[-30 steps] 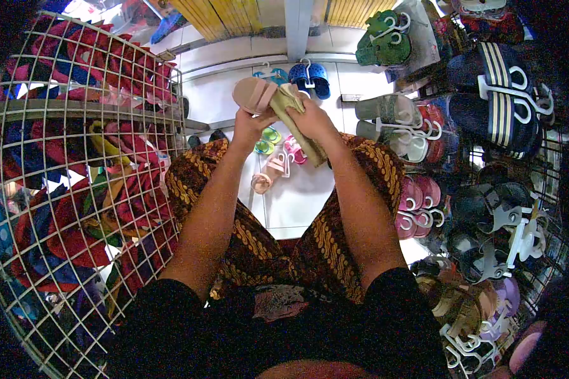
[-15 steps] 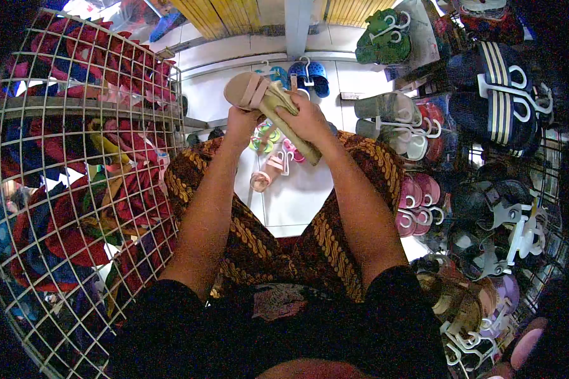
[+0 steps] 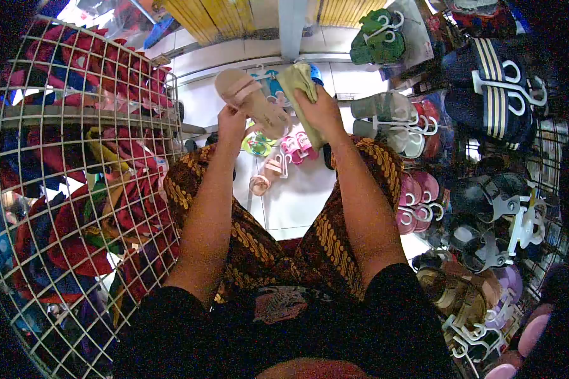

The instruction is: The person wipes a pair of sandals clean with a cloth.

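Observation:
My left hand [image 3: 232,120] grips a beige sandal [image 3: 250,104] by its edge, with the strapped end pointing up and to the left. The sandal's insole faces me. Bunched in my right hand [image 3: 323,110] is a pale green cloth [image 3: 297,85], its lower part hanging along the wrist. Cloth and sandal are close together but look apart at the top. Below them on the white tiled floor lie another beige sandal [image 3: 267,175] on a white hanger, pink sandals [image 3: 299,147] and green sandals [image 3: 258,144].
A wire grid rack [image 3: 88,189] with red and dark items behind it rises on the left. On the right hang several pairs of footwear, including striped dark slides [image 3: 493,91], green clogs [image 3: 378,38] and pink sandals [image 3: 417,201]. Blue footwear [image 3: 269,82] lies ahead on the floor.
The cloth has come off the sandal and moved up and right with my right hand. My left hand has shifted slightly left, and the sandal's insole is now in full view.

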The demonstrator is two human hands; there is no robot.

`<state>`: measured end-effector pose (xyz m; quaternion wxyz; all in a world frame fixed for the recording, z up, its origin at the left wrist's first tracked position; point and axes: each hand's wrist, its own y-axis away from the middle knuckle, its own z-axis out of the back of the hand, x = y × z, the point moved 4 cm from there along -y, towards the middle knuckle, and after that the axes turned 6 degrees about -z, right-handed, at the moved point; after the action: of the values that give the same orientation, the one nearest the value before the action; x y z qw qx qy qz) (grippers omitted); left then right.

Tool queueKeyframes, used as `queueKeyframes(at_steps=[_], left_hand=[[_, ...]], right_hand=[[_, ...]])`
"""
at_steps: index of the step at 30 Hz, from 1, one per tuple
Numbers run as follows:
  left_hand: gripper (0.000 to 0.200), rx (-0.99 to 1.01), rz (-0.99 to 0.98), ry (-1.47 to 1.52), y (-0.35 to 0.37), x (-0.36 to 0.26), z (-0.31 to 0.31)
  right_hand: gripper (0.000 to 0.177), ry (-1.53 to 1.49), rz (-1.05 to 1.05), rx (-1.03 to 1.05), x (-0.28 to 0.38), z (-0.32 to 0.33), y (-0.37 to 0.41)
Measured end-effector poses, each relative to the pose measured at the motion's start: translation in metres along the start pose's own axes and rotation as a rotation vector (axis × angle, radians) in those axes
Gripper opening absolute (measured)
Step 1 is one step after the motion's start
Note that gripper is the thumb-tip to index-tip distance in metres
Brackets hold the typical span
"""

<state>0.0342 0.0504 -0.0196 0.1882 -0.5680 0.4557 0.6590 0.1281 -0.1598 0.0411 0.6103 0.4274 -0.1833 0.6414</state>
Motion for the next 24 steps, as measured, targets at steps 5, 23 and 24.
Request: queueKeyframes(at_steps=[5,23,24], left_hand=[[0.029,0.145,-0.063,-0.159,0.008,-0.003,-0.016],[0.032,0.217,0.021,-0.086,0.019,-0.007,-0.022],[0.032,0.184,-0.023,-0.102,0.015,-0.006,-0.019]], right_hand=[[0.050,-0.015,0.089,0.194,0.010,-0.014,0.011],[0.062,0.412,-0.165,0.081,-0.038,0.002,-0.013],[0.063,0.311,-0.158,0.089,-0.035,0.001,-0.011]])
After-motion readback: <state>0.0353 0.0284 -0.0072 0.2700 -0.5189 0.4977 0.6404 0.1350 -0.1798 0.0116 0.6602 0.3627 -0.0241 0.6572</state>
